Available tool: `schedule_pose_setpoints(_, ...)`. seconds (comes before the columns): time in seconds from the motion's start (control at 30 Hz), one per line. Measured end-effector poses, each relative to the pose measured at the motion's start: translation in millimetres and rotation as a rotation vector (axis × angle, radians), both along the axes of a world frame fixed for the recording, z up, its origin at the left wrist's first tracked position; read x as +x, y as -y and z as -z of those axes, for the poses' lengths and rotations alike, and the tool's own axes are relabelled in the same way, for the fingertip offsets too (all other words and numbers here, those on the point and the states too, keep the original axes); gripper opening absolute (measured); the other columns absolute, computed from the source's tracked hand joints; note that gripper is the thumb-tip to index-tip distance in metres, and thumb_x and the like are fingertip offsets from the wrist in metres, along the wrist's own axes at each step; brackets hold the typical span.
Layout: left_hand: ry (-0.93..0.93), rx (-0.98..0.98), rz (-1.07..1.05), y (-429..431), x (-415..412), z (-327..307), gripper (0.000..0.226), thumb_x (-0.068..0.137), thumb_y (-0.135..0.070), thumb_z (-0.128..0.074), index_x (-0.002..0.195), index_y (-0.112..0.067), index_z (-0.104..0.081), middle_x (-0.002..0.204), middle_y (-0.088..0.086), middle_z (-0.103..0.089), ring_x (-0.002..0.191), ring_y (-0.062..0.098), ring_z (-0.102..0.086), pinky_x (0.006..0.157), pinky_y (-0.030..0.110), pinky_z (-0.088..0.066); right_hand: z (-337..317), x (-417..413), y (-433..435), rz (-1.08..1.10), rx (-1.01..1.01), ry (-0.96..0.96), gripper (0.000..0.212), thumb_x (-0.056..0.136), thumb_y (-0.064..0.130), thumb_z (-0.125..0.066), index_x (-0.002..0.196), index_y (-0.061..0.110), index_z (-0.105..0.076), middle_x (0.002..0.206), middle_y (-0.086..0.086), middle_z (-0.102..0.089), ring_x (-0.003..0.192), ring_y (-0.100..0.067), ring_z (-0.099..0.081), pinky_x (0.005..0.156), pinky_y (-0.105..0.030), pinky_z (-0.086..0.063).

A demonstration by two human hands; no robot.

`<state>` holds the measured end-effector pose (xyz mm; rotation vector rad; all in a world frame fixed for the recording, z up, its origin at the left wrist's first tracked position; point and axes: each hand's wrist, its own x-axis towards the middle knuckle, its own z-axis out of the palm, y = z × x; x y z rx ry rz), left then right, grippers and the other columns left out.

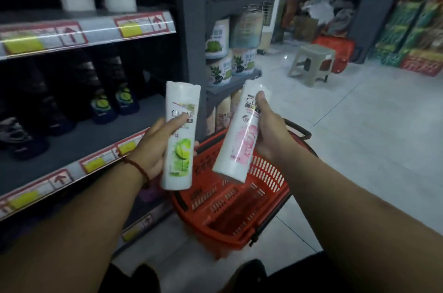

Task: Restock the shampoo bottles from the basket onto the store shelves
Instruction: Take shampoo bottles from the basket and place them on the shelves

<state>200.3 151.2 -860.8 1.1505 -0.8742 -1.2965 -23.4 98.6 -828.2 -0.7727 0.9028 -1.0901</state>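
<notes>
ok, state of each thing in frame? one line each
Green bottle: held upright, left hand.
Pink bottle: held tilted, right hand.
Basket: on floor, looks empty, handle down.
Middle shelf: dark bottles at back, front bare.
Stool: upright, unoccupied.

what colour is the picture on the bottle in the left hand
Green, a lime design on a white bottle; head view.
</notes>
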Motion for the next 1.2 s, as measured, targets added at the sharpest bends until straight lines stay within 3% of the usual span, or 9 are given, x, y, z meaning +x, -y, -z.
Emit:
schedule_pose_setpoints(0.1, -0.03, 0.035, -0.044, -15, 21, -4, 0.065, 0.082, -0.051, -0.072, 0.131, -0.011, -0.055, 0.095, 0.016, -0.068, 0.079, 0.036, -0.071, 0.072, 0.048, -0.058, 0, 33, -10, -0.068, 0.096, 0.051, 0.052, 0.098, 0.053, -0.053, 0.103, 0.001, -0.061, 0.078, -0.018, -0.066, 0.062, -0.032, -0.068, 0.062, -0.045, -0.06)
schedule_pose_setpoints(0.17, -0.038, 0.015, -0.068, -22, 32, -12, 0.051, 0.088, -0.05, -0.064, 0.123, -0.013, -0.058, 0.088, 0.013, -0.066, 0.069, 0.029, -0.069, 0.066, 0.041, -0.058, 0, 50, -12, -0.13, 0.153, 0.045, 0.041, 0.098, 0.044, -0.058, 0.111, 0.005, -0.056, 0.082, -0.017, -0.064, 0.064, -0.032, -0.068, 0.065, -0.047, -0.059)
schedule_pose_setpoints(0.27, -0.072, 0.075, -0.135, -38, 47, -25, 0.036, 0.09, -0.048, -0.06, 0.105, -0.015, -0.061, 0.077, 0.012, -0.064, 0.06, 0.025, -0.068, 0.058, 0.037, -0.059, 2, 71, -14, -0.257, 0.204, 0.032, 0.014, 0.09, 0.014, -0.054, 0.1, 0.005, -0.048, 0.072, -0.016, -0.057, 0.065, -0.032, -0.063, 0.07, -0.047, -0.059)
schedule_pose_setpoints(0.37, -0.1, 0.169, -0.217, -58, 68, -32, 0.023, 0.094, -0.034, -0.055, 0.092, -0.012, -0.058, 0.069, 0.012, -0.06, 0.054, 0.025, -0.063, 0.057, 0.034, -0.057, 14, 97, -20, -0.355, 0.25, 0.054, 0.027, 0.071, 0.003, -0.048, 0.097, 0.006, -0.045, 0.076, -0.014, -0.049, 0.068, -0.032, -0.058, 0.074, -0.048, -0.058)
schedule_pose_setpoints(0.5, -0.112, 0.188, -0.347, -88, 100, -33, 0.013, 0.091, -0.017, -0.047, 0.095, -0.009, -0.056, 0.073, 0.013, -0.058, 0.062, 0.028, -0.06, 0.061, 0.038, -0.058, 14, 146, -24, -0.453, 0.202, -0.014, 0.015, 0.094, 0.008, -0.057, 0.107, 0.002, -0.053, 0.075, -0.018, -0.062, 0.063, -0.031, -0.068, 0.062, -0.051, -0.062)
schedule_pose_setpoints(0.67, -0.068, 0.162, -0.489, -133, 135, -42, 0.023, 0.089, -0.014, -0.063, 0.11, -0.006, -0.067, 0.092, 0.018, -0.067, 0.07, 0.026, -0.066, 0.061, 0.038, -0.06, 3, 196, -43, -0.597, 0.255, -0.019, 0.033, 0.1, 0.039, -0.057, 0.101, 0.006, -0.063, 0.069, -0.013, -0.07, 0.055, -0.028, -0.069, 0.051, -0.044, -0.06)
schedule_pose_setpoints(0.9, -0.047, 0.074, -0.686, -179, 169, -45, 0.032, 0.08, -0.011, -0.077, 0.109, 0.001, -0.071, 0.102, 0.02, -0.074, 0.08, 0.029, -0.072, 0.068, 0.042, -0.061, -5, 250, -80, -0.9, 0.121, -0.093, 0.023, 0.083, 0.011, -0.06, 0.105, 0.007, -0.056, 0.079, -0.016, -0.061, 0.073, -0.032, -0.063, 0.065, -0.042, -0.059)
schedule_pose_setpoints(1.07, -0.059, 0.057, -0.763, -211, 200, -30, 0.044, 0.07, -0.018, -0.083, 0.109, -0.001, -0.072, 0.105, 0.019, -0.074, 0.091, 0.032, -0.072, 0.081, 0.048, -0.06, -6, 292, -105, -0.94, 0.064, -0.065, 0.023, 0.09, 0.01, -0.065, 0.112, 0.003, -0.065, 0.094, -0.021, -0.071, 0.077, -0.031, -0.072, 0.065, -0.043, -0.062)
schedule_pose_setpoints(1.2, -0.02, 0.044, -0.812, -254, 232, -32, 0.03, 0.078, -0.018, -0.079, 0.104, -0.005, -0.074, 0.105, 0.016, -0.074, 0.09, 0.028, -0.072, 0.08, 0.043, -0.06, 0, 324, -133, -0.961, 0.069, -0.025, 0.034, 0.09, 0.014, -0.069, 0.122, 0.002, -0.066, 0.109, -0.02, -0.072, 0.084, -0.028, -0.074, 0.065, -0.041, -0.062)
